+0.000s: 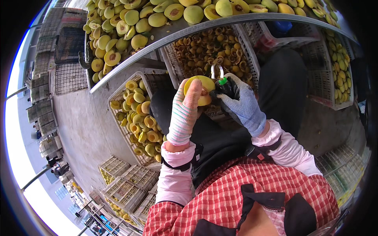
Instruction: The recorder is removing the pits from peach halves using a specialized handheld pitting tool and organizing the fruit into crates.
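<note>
My left hand (182,114), in a striped knit glove, grips a yellow-green peach half (204,83), its thumb lying across the fruit. The cut face with a brownish centre is turned toward my right hand (245,106). That hand wears a blue-grey glove with dark coated fingers and is closed around a pitting tool (223,81). The tool has a green collar and a bent metal loop that points up and away from me. My right fingertips are close beside the fruit; whether they touch it I cannot tell.
Ahead, a metal-rimmed table (157,36) bears many halved peaches. Beneath it stands a crate of brown scooped-out pits (214,49). A crate of hollowed peach halves (138,118) is at my left, another fruit crate (341,106) at far right. Stacked crates (130,181) stand behind left.
</note>
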Action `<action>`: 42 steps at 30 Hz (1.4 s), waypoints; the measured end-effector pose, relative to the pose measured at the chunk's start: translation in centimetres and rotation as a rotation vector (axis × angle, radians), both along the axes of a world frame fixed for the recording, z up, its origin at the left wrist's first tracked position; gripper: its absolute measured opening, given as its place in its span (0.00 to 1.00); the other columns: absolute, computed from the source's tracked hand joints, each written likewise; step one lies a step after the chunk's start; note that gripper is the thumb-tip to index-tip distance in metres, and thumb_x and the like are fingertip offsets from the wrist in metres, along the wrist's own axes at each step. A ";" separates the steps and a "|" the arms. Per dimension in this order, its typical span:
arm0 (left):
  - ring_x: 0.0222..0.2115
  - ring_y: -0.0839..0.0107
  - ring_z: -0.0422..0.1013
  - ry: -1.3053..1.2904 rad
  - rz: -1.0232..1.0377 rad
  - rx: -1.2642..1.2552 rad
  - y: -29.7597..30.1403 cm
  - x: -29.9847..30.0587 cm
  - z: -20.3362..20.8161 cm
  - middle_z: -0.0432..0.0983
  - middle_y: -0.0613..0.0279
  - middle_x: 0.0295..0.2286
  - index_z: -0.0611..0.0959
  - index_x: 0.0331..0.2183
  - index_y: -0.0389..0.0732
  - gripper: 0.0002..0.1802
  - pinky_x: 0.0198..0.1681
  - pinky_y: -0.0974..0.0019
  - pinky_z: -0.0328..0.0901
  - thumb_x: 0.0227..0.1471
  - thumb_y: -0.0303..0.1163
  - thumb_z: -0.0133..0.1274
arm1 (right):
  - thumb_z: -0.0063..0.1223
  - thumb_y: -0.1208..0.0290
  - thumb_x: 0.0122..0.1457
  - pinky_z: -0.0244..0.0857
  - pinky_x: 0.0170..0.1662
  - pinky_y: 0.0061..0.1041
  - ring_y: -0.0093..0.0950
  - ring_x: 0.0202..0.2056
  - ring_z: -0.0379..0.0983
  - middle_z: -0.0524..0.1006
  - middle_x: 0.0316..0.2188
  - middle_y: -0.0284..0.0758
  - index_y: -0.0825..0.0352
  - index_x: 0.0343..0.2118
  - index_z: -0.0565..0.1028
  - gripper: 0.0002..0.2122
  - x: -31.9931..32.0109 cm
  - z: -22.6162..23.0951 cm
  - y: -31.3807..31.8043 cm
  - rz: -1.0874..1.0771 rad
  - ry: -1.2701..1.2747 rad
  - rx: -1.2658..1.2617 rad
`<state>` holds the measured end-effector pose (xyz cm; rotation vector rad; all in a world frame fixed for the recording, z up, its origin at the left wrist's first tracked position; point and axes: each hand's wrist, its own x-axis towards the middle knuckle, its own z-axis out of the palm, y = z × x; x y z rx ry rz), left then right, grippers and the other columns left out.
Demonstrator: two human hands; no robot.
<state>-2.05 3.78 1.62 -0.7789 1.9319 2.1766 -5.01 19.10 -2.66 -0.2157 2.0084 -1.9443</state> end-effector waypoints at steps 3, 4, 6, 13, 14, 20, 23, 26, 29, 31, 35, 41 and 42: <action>0.29 0.80 0.67 0.279 0.154 -0.166 1.6 0.5 -2.0 0.73 0.67 0.31 0.76 0.42 0.41 0.18 0.32 0.79 0.62 0.58 0.44 0.48 | 0.57 0.75 0.52 0.66 0.38 0.26 0.28 0.33 0.75 0.76 0.29 0.40 0.72 0.38 0.70 0.12 0.9 -1.3 -1.1 -0.078 0.037 -0.068; 0.31 0.80 0.67 0.312 0.207 -0.164 2.7 0.9 -1.5 0.72 0.67 0.32 0.75 0.43 0.40 0.15 0.37 0.78 0.62 0.59 0.39 0.47 | 0.57 0.75 0.52 0.66 0.38 0.26 0.28 0.33 0.75 0.76 0.29 0.40 0.72 0.38 0.70 0.12 1.1 -1.0 -1.2 -0.067 0.033 -0.078; 0.34 0.79 0.66 0.400 0.237 -0.214 3.8 1.6 -2.8 0.72 0.66 0.35 0.72 0.45 0.40 0.15 0.41 0.75 0.62 0.58 0.35 0.49 | 0.56 0.75 0.52 0.66 0.33 0.29 0.29 0.29 0.75 0.76 0.25 0.38 0.70 0.36 0.70 0.10 1.2 -0.1 -1.2 -0.070 0.080 0.083; 0.34 0.78 0.67 0.330 0.191 0.006 4.2 1.7 -4.9 0.72 0.65 0.35 0.72 0.44 0.40 0.14 0.40 0.74 0.64 0.59 0.36 0.49 | 0.57 0.77 0.50 0.65 0.31 0.20 0.15 0.27 0.69 0.75 0.23 0.32 0.69 0.35 0.72 0.10 2.2 2.1 -0.5 0.029 -0.070 -0.187; 0.34 0.77 0.67 0.293 0.273 0.194 4.7 1.9 -4.9 0.72 0.64 0.34 0.73 0.44 0.41 0.13 0.41 0.74 0.64 0.59 0.36 0.49 | 0.58 0.77 0.49 0.66 0.32 0.19 0.14 0.28 0.69 0.76 0.24 0.32 0.70 0.37 0.72 0.12 3.0 2.2 -0.6 0.067 0.008 -0.192; 0.37 0.73 0.68 0.176 0.382 0.158 2.3 2.1 -3.2 0.71 0.61 0.38 0.71 0.46 0.43 0.17 0.43 0.69 0.64 0.58 0.41 0.46 | 0.51 0.73 0.59 0.65 0.26 0.34 0.38 0.23 0.72 0.74 0.21 0.38 0.70 0.34 0.69 0.06 3.0 1.8 -0.3 0.030 -0.067 -0.059; 0.39 0.72 0.68 0.246 0.379 0.113 3.3 1.9 -3.1 0.70 0.59 0.39 0.70 0.46 0.41 0.18 0.47 0.68 0.63 0.59 0.41 0.45 | 0.48 0.69 0.60 0.63 0.27 0.39 0.49 0.28 0.71 0.72 0.23 0.49 0.69 0.34 0.69 0.08 3.6 1.2 -1.0 0.030 0.426 0.167; 0.40 0.71 0.68 0.314 0.458 0.182 4.2 2.1 -3.6 0.70 0.58 0.40 0.69 0.47 0.40 0.18 0.49 0.67 0.62 0.60 0.41 0.44 | 0.47 0.69 0.60 0.63 0.27 0.39 0.49 0.28 0.71 0.73 0.24 0.49 0.70 0.36 0.69 0.09 3.7 1.4 -1.2 0.033 0.357 0.137; 0.41 0.70 0.68 0.372 0.492 0.129 4.8 2.1 -3.3 0.70 0.57 0.40 0.68 0.48 0.39 0.19 0.50 0.66 0.62 0.61 0.41 0.42 | 0.46 0.69 0.60 0.63 0.28 0.38 0.49 0.28 0.71 0.73 0.24 0.48 0.70 0.36 0.69 0.09 4.0 1.5 -1.2 -0.046 0.340 0.044; 0.40 0.71 0.68 0.449 0.459 0.031 4.9 1.7 -3.2 0.70 0.58 0.40 0.68 0.48 0.38 0.20 0.48 0.67 0.63 0.61 0.41 0.43 | 0.45 0.69 0.60 0.64 0.28 0.37 0.49 0.29 0.71 0.73 0.25 0.48 0.71 0.37 0.69 0.09 4.1 1.4 -1.1 -0.057 0.349 0.067; 0.37 0.74 0.68 0.439 0.503 -0.015 5.7 2.1 -2.6 0.70 0.58 0.39 0.68 0.48 0.38 0.19 0.46 0.69 0.64 0.60 0.40 0.44 | 0.44 0.70 0.60 0.64 0.31 0.35 0.50 0.31 0.71 0.73 0.26 0.51 0.72 0.41 0.69 0.11 4.6 0.9 -1.3 -0.083 0.370 0.115; 0.34 0.76 0.68 0.399 0.374 -0.109 3.8 2.1 -2.7 0.71 0.61 0.37 0.70 0.46 0.38 0.17 0.43 0.71 0.64 0.59 0.39 0.46 | 0.42 0.70 0.64 0.63 0.31 0.24 0.24 0.27 0.71 0.75 0.26 0.37 0.73 0.42 0.70 0.11 4.0 -0.4 -0.5 0.159 0.006 -0.163; 0.35 0.77 0.68 0.334 0.232 -0.107 3.1 2.1 -2.3 0.71 0.61 0.36 0.71 0.45 0.38 0.18 0.42 0.72 0.64 0.59 0.40 0.46 | 0.43 0.68 0.65 0.61 0.31 0.19 0.15 0.29 0.65 0.74 0.27 0.31 0.73 0.40 0.71 0.12 4.2 -0.4 -0.6 0.162 -0.180 -0.244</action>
